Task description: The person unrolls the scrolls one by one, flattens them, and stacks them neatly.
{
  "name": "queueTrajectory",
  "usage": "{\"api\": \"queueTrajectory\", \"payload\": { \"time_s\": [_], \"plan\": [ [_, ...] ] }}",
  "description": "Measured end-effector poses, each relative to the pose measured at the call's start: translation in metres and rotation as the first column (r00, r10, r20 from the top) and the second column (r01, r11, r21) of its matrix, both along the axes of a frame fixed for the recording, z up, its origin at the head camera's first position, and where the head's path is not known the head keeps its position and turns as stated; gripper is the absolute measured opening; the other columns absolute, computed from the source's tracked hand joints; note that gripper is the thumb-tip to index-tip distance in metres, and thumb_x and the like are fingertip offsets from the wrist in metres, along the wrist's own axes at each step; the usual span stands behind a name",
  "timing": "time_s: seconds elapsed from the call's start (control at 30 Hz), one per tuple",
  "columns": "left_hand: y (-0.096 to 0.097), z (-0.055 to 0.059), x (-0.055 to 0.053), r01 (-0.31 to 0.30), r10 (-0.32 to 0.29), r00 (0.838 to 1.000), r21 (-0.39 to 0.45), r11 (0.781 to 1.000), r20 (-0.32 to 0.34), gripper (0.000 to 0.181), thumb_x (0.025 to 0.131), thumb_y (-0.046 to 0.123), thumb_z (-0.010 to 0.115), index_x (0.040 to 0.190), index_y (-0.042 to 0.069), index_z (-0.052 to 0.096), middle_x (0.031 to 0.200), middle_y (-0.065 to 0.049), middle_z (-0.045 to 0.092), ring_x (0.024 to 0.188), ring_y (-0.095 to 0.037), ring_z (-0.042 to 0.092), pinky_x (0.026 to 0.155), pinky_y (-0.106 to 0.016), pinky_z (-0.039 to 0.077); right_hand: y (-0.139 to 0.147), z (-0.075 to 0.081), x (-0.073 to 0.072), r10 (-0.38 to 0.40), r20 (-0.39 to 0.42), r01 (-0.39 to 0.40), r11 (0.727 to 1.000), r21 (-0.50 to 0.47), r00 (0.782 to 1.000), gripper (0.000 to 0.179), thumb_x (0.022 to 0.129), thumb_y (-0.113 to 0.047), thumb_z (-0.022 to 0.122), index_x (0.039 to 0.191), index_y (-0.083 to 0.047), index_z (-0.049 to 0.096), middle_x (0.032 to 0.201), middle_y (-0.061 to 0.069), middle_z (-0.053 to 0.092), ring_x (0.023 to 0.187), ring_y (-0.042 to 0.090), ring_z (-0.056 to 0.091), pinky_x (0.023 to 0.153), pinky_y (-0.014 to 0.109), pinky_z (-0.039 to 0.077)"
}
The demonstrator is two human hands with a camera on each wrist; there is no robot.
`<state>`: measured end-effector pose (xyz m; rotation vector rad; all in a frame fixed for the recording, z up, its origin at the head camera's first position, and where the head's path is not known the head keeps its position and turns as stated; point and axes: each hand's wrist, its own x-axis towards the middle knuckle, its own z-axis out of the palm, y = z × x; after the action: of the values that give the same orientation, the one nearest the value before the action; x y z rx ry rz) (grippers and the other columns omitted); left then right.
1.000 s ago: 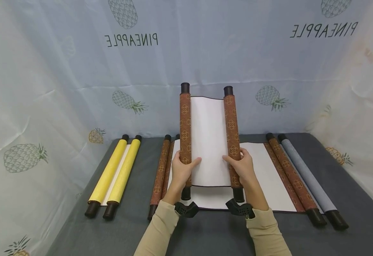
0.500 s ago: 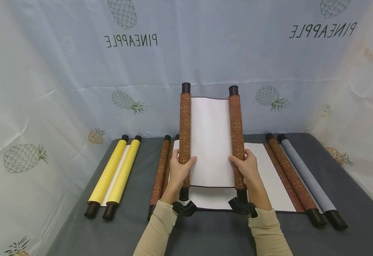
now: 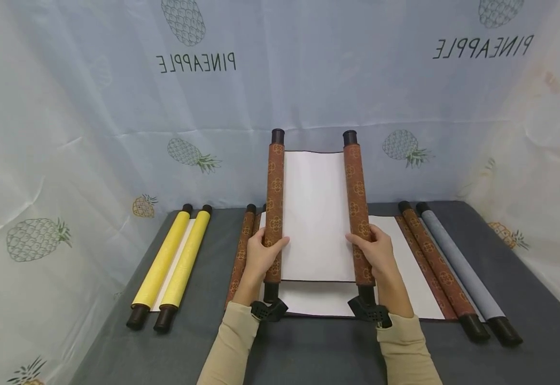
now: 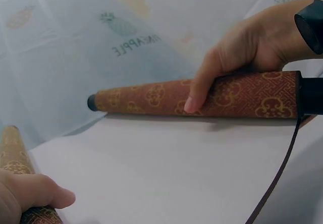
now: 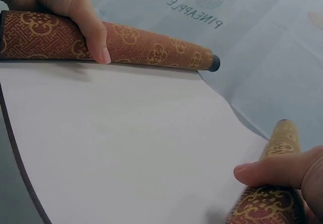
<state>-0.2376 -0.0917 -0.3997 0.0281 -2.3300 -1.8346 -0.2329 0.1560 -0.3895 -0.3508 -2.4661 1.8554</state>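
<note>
A scroll with two brown, gold-patterned rolls and blank white paper (image 3: 316, 214) between them is held up over the table. My left hand (image 3: 262, 256) grips the left roll (image 3: 274, 208), thumb across its front onto the paper's edge. The right roll (image 3: 357, 208) is gripped the same way by my right hand (image 3: 378, 254). Both wrist views show thumbs over the rolls; in the left wrist view the right hand (image 4: 247, 45) lies across the far roll. Dark knobs cap the roll ends. Beneath lies another open brown scroll, its white sheet (image 3: 407, 267) partly hidden by the held one.
A yellow scroll (image 3: 186, 259) lies at the left of the dark grey table (image 3: 309, 353). On the right are the lower scroll's brown roll (image 3: 438, 262) and a grey-blue roll (image 3: 463, 262) beside it. A pineapple-printed curtain (image 3: 309, 96) hangs behind and at both sides.
The two brown rolls have moved apart, so a wider strip of white paper shows between them. Both hands keep their grip, and the scroll has dropped slightly.
</note>
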Motion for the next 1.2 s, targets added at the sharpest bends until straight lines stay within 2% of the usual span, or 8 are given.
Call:
{"api": "queueTrajectory", "payload": {
  "time_s": [0.17,0.27,0.37,0.5,0.6,0.73,0.9,1.2],
  "plan": [
    [-0.0075,0.0011,-0.0008,0.018,-0.018,1.0,-0.039,0.999,0.005,0.053,0.083,0.02,0.074,0.127,-0.003,0.056,0.12,-0.024,0.063,0.102,-0.032,0.064,0.084,-0.039,0.055,0.0042,0.0013,0.0016,0.041,0.0,-0.041,0.999,0.014,0.999,0.065,0.091,-0.026,0.065,0.144,0.0,0.039,0.129,0.02,0.051,0.097,0.018,0.054,0.074,0.024,0.045],
    [-0.0092,0.0033,-0.0008,0.024,-0.022,0.999,-0.053,0.998,0.044,0.07,0.086,0.021,0.071,0.142,-0.006,0.04,0.142,-0.028,0.047,0.131,-0.04,0.048,0.106,-0.051,0.044,0.0057,0.0029,0.0012,0.058,0.0,-0.058,0.998,0.014,0.998,0.065,0.094,-0.024,0.062,0.147,0.001,0.035,0.135,0.025,0.049,0.106,0.025,0.055,0.081,0.03,0.048],
    [-0.0088,0.006,-0.0005,0.047,-0.045,0.996,-0.026,0.999,0.081,0.075,0.09,0.02,0.065,0.148,-0.006,0.025,0.153,-0.028,0.032,0.143,-0.043,0.031,0.114,-0.056,0.032,0.0062,0.0049,0.0005,0.069,0.006,-0.069,0.997,-0.022,0.998,0.064,0.096,-0.02,0.057,0.149,0.002,0.029,0.141,0.027,0.045,0.116,0.032,0.053,0.091,0.04,0.048],
    [-0.0055,0.007,-0.0009,0.066,-0.07,0.994,0.055,0.996,0.078,0.067,0.094,0.014,0.058,0.149,-0.004,0.023,0.147,-0.026,0.039,0.137,-0.04,0.04,0.11,-0.055,0.037,0.0047,0.0065,-0.0003,0.079,0.023,-0.077,0.993,-0.088,0.997,0.063,0.098,-0.017,0.052,0.152,-0.001,0.023,0.146,0.026,0.04,0.121,0.032,0.049,0.096,0.043,0.045],
    [-0.0023,0.0058,-0.001,0.029,-0.035,0.997,0.088,0.996,0.068,0.067,0.094,0.013,0.058,0.149,-0.003,0.024,0.145,-0.024,0.042,0.133,-0.039,0.046,0.108,-0.053,0.04,0.0025,0.0063,-0.0016,0.061,0.033,-0.057,0.992,-0.11,0.998,0.061,0.099,-0.018,0.05,0.152,-0.002,0.023,0.146,0.025,0.04,0.117,0.028,0.05,0.091,0.037,0.045],
    [-0.0001,0.0044,-0.0016,-0.033,0.028,0.998,0.077,0.997,0.062,0.071,0.092,0.017,0.061,0.149,-0.004,0.024,0.15,-0.025,0.037,0.139,-0.039,0.04,0.111,-0.054,0.037,0.0009,0.0058,-0.0038,0.005,0.05,0.0,0.995,-0.101,0.999,0.06,0.097,-0.021,0.05,0.15,-0.003,0.027,0.142,0.024,0.045,0.111,0.025,0.053,0.082,0.029,0.047],
    [0.0,0.0055,-0.0009,-0.051,0.047,0.997,0.05,0.997,0.066,0.076,0.09,0.019,0.065,0.149,-0.005,0.025,0.152,-0.026,0.033,0.142,-0.04,0.035,0.112,-0.056,0.036,0.0002,0.0043,-0.0024,-0.03,0.046,0.033,0.997,-0.066,0.998,0.062,0.093,-0.023,0.056,0.147,-0.002,0.032,0.136,0.024,0.048,0.103,0.023,0.057,0.074,0.024,0.048],
    [-0.0022,0.0038,-0.0021,-0.046,0.043,0.992,0.019,0.999,0.116,0.099,0.078,0.026,0.079,0.151,-0.004,0.018,0.159,-0.025,0.021,0.147,-0.042,0.023,0.115,-0.058,0.029,0.0031,0.0015,0.0,-0.034,0.052,0.036,0.999,-0.04,0.998,0.08,0.087,-0.022,0.069,0.149,0.0,0.022,0.14,0.027,0.044,0.116,0.034,0.053,0.082,0.031,0.048]
  ]
}}
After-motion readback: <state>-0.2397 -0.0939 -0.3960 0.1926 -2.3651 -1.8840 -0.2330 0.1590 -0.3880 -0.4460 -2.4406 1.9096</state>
